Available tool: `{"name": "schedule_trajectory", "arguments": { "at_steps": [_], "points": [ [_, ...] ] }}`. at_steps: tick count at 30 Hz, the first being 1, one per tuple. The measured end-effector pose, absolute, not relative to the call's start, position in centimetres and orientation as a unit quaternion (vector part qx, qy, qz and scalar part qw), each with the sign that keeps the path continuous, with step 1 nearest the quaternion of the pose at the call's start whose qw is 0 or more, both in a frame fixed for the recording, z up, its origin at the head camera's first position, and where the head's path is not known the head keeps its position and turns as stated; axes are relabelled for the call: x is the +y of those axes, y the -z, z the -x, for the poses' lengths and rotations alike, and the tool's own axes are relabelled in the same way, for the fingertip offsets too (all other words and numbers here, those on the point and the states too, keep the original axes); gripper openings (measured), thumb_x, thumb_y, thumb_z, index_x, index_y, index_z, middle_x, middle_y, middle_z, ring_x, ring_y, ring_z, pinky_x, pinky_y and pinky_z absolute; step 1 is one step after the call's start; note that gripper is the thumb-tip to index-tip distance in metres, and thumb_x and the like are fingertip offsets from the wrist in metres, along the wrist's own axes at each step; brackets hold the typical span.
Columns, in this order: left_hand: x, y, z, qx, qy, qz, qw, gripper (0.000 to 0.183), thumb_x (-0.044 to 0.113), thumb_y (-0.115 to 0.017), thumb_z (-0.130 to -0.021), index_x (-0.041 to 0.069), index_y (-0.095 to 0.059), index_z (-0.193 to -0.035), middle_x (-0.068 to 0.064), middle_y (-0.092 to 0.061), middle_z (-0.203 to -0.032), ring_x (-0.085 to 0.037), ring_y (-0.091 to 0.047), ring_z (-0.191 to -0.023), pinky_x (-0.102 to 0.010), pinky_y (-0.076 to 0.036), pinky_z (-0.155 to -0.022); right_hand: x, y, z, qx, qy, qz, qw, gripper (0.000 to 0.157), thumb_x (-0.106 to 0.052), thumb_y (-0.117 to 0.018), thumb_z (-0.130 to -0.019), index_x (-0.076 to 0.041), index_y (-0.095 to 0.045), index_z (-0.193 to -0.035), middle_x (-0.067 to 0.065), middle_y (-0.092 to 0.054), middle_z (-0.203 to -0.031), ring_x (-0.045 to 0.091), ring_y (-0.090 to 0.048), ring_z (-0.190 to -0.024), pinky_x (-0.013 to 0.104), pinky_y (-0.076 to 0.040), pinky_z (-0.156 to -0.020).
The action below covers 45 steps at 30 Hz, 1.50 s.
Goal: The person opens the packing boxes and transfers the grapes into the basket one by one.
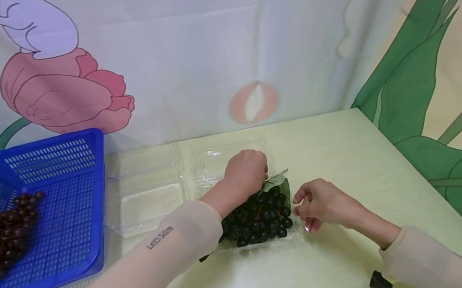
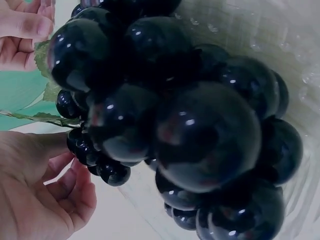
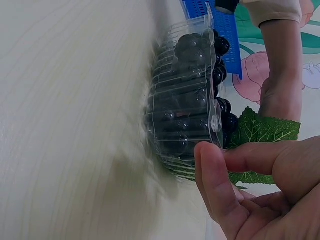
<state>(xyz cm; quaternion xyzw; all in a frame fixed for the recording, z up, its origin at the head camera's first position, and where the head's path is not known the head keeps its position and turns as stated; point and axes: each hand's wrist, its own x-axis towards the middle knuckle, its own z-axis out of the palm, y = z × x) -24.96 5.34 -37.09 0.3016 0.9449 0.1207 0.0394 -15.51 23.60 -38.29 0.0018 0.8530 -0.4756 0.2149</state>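
A bunch of dark grapes [image 1: 262, 219] with green leaves [image 3: 262, 131] lies in a clear plastic clamshell box [image 3: 177, 105], its top grapes rising above the rim. My left hand [image 1: 245, 173] reaches over the box, with its thumb and curled fingers at the bunch's far end, beside the leaf stem [image 2: 42, 117]. It grips grapes there, though the contact is partly hidden. At the box's right side, my right hand [image 1: 322, 205] pinches the rim between thumb and finger. Large grapes [image 2: 205, 135] fill the left wrist view.
A blue plastic basket [image 1: 95, 218] on the left holds a bunch of reddish-brown grapes [image 1: 8, 233]. Another clear container [image 1: 147, 202] stands between the basket and the box. The box's clear lid [image 1: 210, 153] lies open behind it. A printed curtain [image 1: 203, 61] hangs along the table's back edge.
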Motion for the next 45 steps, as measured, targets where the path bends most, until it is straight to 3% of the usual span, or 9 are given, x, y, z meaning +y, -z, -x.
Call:
{"name": "schedule_trajectory", "arguments": {
  "at_steps": [3,10,16,19,23,27,30,34,45],
  "points": [
    [5.3,36.9,25.0,0.945,-0.118,-0.301,0.044,0.039,0.009,-0.070,-0.099,0.015,-0.064,-0.061,0.002,-0.054,-0.058,-0.015,-0.047,-0.063,-0.029,-0.039,-0.056,23.6,38.3,15.5,0.851,0.479,0.000,0.215,0.013,0.007,-0.062,-0.095,0.009,-0.059,-0.107,0.018,-0.071,-0.087,0.024,-0.066,-0.057,0.038,-0.061,-0.057],
    [5.2,36.5,24.8,0.931,-0.145,-0.331,0.050,0.057,-0.007,-0.058,-0.098,0.017,-0.031,-0.054,0.004,-0.016,-0.054,-0.014,-0.018,-0.056,-0.028,-0.024,-0.053,23.5,38.6,15.4,0.861,0.467,0.005,0.201,0.014,0.007,-0.062,-0.094,0.009,-0.059,-0.107,0.017,-0.071,-0.086,0.024,-0.066,-0.057,0.039,-0.061,-0.056],
    [4.9,35.7,24.5,0.923,-0.151,-0.349,0.059,0.056,-0.009,-0.057,-0.095,0.017,-0.026,-0.057,0.004,-0.012,-0.059,-0.013,-0.012,-0.057,-0.027,-0.017,-0.054,23.5,38.5,15.3,0.861,0.469,0.011,0.197,0.013,0.008,-0.060,-0.094,0.009,-0.059,-0.106,0.016,-0.072,-0.088,0.023,-0.066,-0.057,0.038,-0.061,-0.056],
    [4.9,35.2,24.4,0.918,-0.168,-0.353,0.067,0.051,-0.009,-0.058,-0.093,0.015,-0.028,-0.060,0.003,-0.015,-0.062,-0.014,-0.015,-0.059,-0.027,-0.018,-0.056,23.5,38.4,15.2,0.859,0.473,0.016,0.197,0.014,0.009,-0.059,-0.093,0.010,-0.059,-0.107,0.016,-0.073,-0.089,0.023,-0.066,-0.057,0.038,-0.061,-0.056],
    [4.7,34.9,24.1,0.913,-0.191,-0.353,0.073,0.031,-0.008,-0.059,-0.095,0.011,-0.050,-0.072,0.002,-0.042,-0.068,-0.014,-0.039,-0.065,-0.025,-0.035,-0.061,23.6,38.4,15.2,0.857,0.476,0.022,0.196,0.014,0.009,-0.059,-0.093,0.010,-0.058,-0.108,0.017,-0.073,-0.090,0.024,-0.066,-0.057,0.039,-0.061,-0.056],
    [4.4,34.9,23.9,0.911,-0.216,-0.343,0.071,0.016,-0.006,-0.058,-0.096,0.005,-0.070,-0.099,-0.004,-0.069,-0.096,-0.017,-0.064,-0.091,-0.027,-0.053,-0.079,23.5,38.4,15.1,0.855,0.479,0.021,0.196,0.016,0.009,-0.060,-0.093,0.011,-0.058,-0.108,0.017,-0.073,-0.090,0.024,-0.066,-0.057,0.039,-0.061,-0.056],
    [4.0,34.7,23.7,0.909,-0.232,-0.338,0.072,0.023,-0.006,-0.057,-0.097,0.004,-0.074,-0.108,-0.006,-0.073,-0.106,-0.019,-0.068,-0.101,-0.029,-0.056,-0.085,23.5,38.3,15.1,0.853,0.483,0.018,0.200,0.021,0.009,-0.060,-0.091,0.012,-0.058,-0.112,0.017,-0.073,-0.090,0.023,-0.066,-0.057,0.039,-0.061,-0.057],
    [3.6,34.3,23.6,0.904,-0.239,-0.346,0.074,0.026,-0.008,-0.054,-0.096,0.004,-0.076,-0.105,-0.007,-0.074,-0.103,-0.019,-0.068,-0.094,-0.028,-0.056,-0.081,23.4,38.3,15.1,0.851,0.485,0.018,0.200,0.027,0.009,-0.059,-0.090,0.014,-0.056,-0.116,0.017,-0.074,-0.090,0.023,-0.066,-0.056,0.039,-0.061,-0.057],
    [2.3,33.3,22.7,0.890,-0.264,-0.367,0.057,0.018,-0.003,-0.061,-0.097,0.006,-0.076,-0.099,-0.005,-0.075,-0.097,-0.014,-0.069,-0.087,-0.025,-0.056,-0.080,23.7,38.8,15.2,0.845,0.495,0.010,0.204,0.020,0.001,-0.069,-0.095,0.010,-0.058,-0.110,0.018,-0.066,-0.080,0.021,-0.066,-0.057,0.037,-0.061,-0.057]
  ]
}}
